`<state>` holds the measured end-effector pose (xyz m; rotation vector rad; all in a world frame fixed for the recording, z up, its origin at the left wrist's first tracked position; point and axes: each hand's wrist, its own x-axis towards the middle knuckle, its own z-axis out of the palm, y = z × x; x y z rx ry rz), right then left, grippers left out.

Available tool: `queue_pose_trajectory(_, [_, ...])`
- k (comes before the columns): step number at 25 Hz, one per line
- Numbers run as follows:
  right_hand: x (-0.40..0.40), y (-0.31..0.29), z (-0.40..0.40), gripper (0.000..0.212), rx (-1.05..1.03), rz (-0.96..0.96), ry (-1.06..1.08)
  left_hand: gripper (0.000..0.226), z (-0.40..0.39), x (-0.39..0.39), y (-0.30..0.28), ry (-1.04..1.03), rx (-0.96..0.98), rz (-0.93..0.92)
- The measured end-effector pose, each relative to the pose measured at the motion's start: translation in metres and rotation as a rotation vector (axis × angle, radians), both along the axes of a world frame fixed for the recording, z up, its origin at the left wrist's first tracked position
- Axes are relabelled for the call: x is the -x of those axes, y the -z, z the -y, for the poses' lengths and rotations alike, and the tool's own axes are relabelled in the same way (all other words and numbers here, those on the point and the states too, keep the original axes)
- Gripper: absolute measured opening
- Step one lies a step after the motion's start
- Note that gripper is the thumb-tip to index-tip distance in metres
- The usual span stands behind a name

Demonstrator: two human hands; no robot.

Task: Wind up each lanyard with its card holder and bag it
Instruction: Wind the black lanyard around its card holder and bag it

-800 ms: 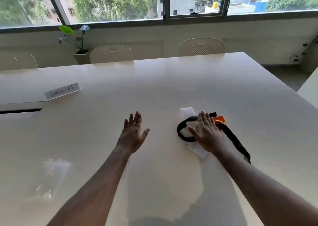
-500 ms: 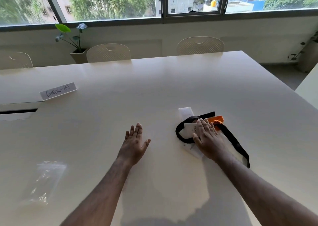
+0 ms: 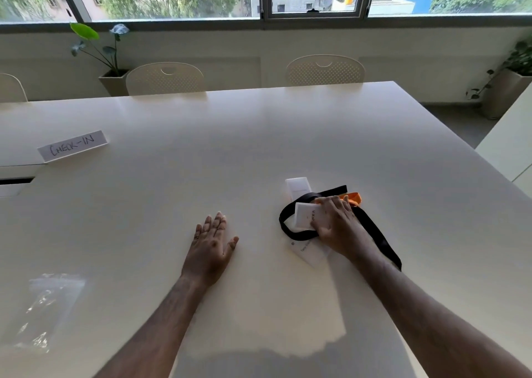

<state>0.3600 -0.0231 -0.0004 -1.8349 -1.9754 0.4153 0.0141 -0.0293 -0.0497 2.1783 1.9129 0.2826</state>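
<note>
Left hand lying flat, open, palm down on table, holding nothing. Right hand curling fingers over white card holder, gripping it amid lanyard pile. Black lanyard looping around holder, trailing beside right wrist. Orange lanyard peeking beyond knuckles. Clear bag lying well apart, near left edge. CHECK-IN sign sitting far left.
</note>
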Motion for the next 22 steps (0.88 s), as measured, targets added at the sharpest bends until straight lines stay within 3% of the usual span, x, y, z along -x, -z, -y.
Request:
queue_pose_trajectory(9, [-0.002, -0.022, 0.002, 0.025, -0.088, -0.225, -0.05, 0.069, 0.0, 0.004, 0.0, 0.008, -0.043, 0.041])
queue_pose_trajectory(18, [0.018, -0.081, 0.034, 0.027, -0.291, -0.316, -0.089, 0.057, 0.011, 0.001, -0.006, 0.044, -0.179, 0.171])
queue_pose_trajectory(22, [0.046, -0.097, 0.043, 0.025, -0.229, -0.366, -0.246, 0.059, 0.022, -0.005, -0.028, 0.051, -0.135, 0.404])
